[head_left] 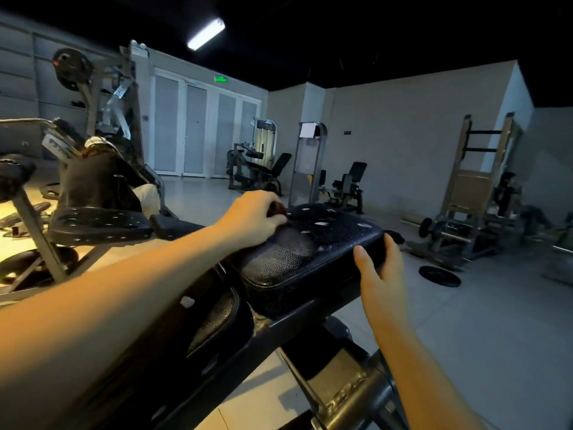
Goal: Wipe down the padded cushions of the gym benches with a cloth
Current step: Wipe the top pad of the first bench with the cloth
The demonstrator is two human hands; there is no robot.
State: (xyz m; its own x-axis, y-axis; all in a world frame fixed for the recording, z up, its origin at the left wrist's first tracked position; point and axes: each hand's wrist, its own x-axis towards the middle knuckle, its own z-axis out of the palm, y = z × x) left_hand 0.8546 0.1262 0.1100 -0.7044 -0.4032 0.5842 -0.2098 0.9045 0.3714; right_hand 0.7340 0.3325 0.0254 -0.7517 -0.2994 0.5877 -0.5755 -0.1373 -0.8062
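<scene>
A black padded bench cushion (313, 256) with small pale holes on top fills the middle of the view. My left hand (252, 220) lies curled on the cushion's upper left part, closed around a small dark reddish cloth (277, 210) that barely shows past the fingers. My right hand (383, 268) grips the cushion's right side edge, thumb on the top rim and fingers wrapped around the side. A second, narrower black pad (217, 321) sits lower, nearer to me.
Another perforated black pad (99, 223) on a grey-framed machine stands to the left. The bench's metal frame (350, 398) runs below toward me. A weight plate (439, 276) and dumbbells (434, 229) lie on the grey floor to the right; more machines stand at the back.
</scene>
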